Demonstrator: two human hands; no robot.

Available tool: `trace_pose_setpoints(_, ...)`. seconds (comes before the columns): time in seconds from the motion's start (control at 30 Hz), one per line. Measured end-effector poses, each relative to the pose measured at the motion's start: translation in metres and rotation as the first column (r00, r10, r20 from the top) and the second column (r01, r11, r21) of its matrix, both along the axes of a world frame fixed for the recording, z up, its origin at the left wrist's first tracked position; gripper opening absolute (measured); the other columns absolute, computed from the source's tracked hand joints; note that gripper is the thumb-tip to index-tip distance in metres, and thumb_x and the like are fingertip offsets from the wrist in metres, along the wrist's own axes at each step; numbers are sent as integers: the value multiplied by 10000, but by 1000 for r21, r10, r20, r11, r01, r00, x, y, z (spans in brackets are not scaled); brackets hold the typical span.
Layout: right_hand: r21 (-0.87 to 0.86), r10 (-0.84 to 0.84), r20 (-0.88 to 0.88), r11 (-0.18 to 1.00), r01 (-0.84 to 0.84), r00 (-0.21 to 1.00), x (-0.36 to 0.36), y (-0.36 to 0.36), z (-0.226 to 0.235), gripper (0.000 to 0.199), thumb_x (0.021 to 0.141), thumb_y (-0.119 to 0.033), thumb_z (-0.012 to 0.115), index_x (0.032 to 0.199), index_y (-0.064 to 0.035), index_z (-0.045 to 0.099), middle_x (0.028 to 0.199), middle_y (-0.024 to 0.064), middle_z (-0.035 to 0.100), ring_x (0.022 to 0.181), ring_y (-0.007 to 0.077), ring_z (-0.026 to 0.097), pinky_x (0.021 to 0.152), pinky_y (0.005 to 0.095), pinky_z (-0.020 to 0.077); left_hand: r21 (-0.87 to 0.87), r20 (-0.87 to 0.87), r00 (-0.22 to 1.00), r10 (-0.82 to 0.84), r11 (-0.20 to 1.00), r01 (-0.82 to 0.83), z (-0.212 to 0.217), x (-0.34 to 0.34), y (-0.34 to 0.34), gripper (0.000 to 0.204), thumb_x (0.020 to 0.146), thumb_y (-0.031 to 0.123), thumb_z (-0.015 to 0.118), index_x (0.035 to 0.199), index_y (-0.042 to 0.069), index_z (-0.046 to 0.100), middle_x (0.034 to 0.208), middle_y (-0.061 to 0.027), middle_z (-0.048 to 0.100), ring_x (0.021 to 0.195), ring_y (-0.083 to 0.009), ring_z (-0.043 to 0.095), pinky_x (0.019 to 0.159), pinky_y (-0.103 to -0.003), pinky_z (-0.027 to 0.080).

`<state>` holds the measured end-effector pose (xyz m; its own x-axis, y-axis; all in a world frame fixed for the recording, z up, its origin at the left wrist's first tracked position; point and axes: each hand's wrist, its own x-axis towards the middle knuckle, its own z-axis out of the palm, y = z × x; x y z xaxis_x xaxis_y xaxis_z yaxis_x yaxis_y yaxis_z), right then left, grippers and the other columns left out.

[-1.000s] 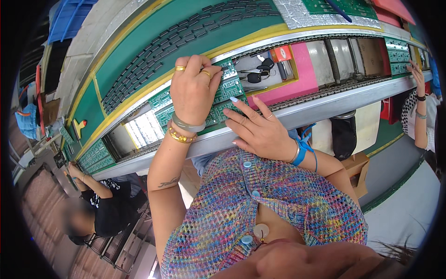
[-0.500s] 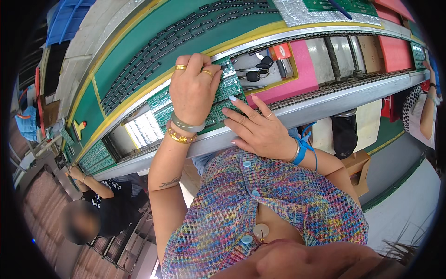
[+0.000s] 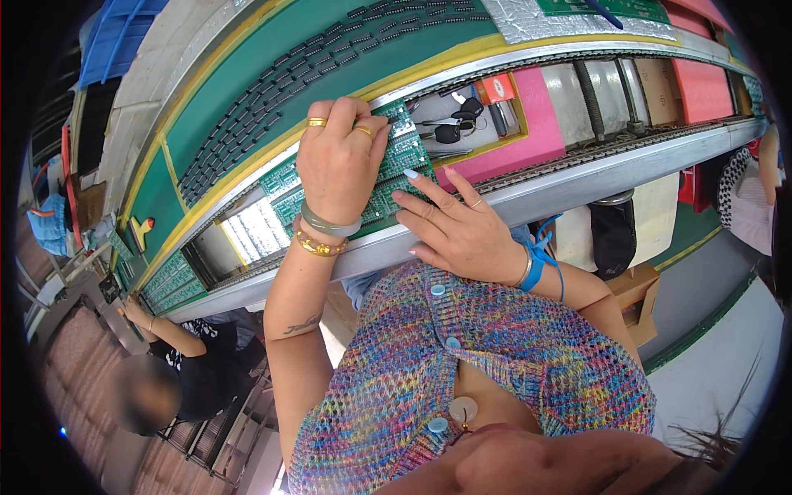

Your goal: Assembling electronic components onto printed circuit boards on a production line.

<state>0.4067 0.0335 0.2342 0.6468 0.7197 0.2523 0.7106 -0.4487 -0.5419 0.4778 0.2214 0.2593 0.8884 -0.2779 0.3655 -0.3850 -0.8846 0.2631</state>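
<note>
My left hand [image 3: 340, 157] is over a green circuit board [image 3: 404, 157] on the conveyor rail. Its fingers are bent and drawn together at the board's far edge; whatever they hold, if anything, is hidden behind them. My right hand [image 3: 458, 229] lies at the board's near right corner, with fingers spread and holding nothing. Under my left wrist the board continues leftward, packed with small parts. Beyond the left hand, rows of black IC chips [image 3: 264, 99] are laid out on a green work surface [image 3: 186, 107].
Right of the board, an open compartment [image 3: 520, 136] holds keys [image 3: 450, 130] and small items beside a pink panel [image 3: 540, 124]. A metal rail [image 3: 544, 186] runs along the near side. One co-worker [image 3: 190, 355] works at lower left, another [image 3: 747, 190] at far right.
My left hand has shifted very slightly left, its fingers still bent at the board. My right hand stays in place. At far right, the co-worker's arm has moved down.
</note>
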Motion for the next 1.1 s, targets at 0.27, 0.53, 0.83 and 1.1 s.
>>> trace_pose_setpoints(0.27,8,12,-3,1000,-12,1000,0,1,0,459,786,-302,682,1165,-60,594,1321,98,538,1342,282,386,1143,534,223,202,-16,999,-50,978,52,-1,-14,-3,106,721,64,744,819,90,713,863,-24,590,800,-229,552,662,-351,473)
trace_pose_setpoints(0.53,-20,-23,-19,1000,23,1000,-1,0,2,426,778,-288,691,1153,-100,618,1388,35,511,1374,251,368,1139,530,227,69,192,973,126,988,-142,11,49,23,83,730,150,743,801,113,722,870,0,584,808,-234,551,624,-350,497)
trace_pose_setpoints(0.83,-23,-21,-6,1000,21,1000,-2,0,-1,415,783,-285,689,1147,-99,621,1401,35,500,1376,251,366,1138,526,233,96,136,983,124,986,-138,-1,63,30,93,721,170,755,807,140,741,873,24,591,837,-219,558,658,-337,509)
trace_pose_setpoints(1.1,41,-15,67,999,13,998,-1,-3,-1,334,786,-262,680,1079,-105,651,1283,33,592,1302,236,469,1122,521,278,64,69,998,-10,998,6,25,22,10,104,684,121,761,772,128,706,855,1,579,802,-220,548,633,-334,482)
